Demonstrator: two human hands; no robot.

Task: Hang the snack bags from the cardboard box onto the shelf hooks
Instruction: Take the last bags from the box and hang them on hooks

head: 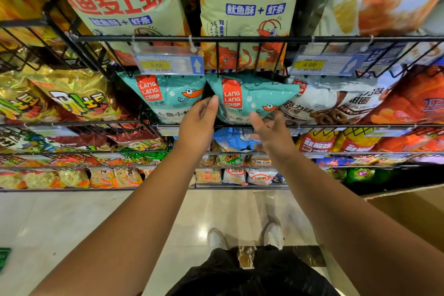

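Your left hand (199, 120) lay open, its straight fingertips (212, 101) touching the left edge of the teal snack bag (254, 94); your right hand (270, 133) was likewise open, fingers spread and relaxed just below the bag's lower right corner, though whether the thumb met the film could not be told. Neither hand gripped anything. The bag sat askew in its row, beside a matching teal bag (168, 96) on its left and against a white chocolate-ring bag (336, 103) on its right; its top edge was hidden behind the black wire rail (240, 38) and the price tag (168, 63), so the hook itself could not be seen. The step in hand appeared to be the settling of a bag already up on the shelf: steadying and squaring it. The next move would likely call for a light push from both sides to level it, then drawing your hands clear and turning to the cardboard box (413, 211), low at your right, for another bag, without nudging the neighbours loose
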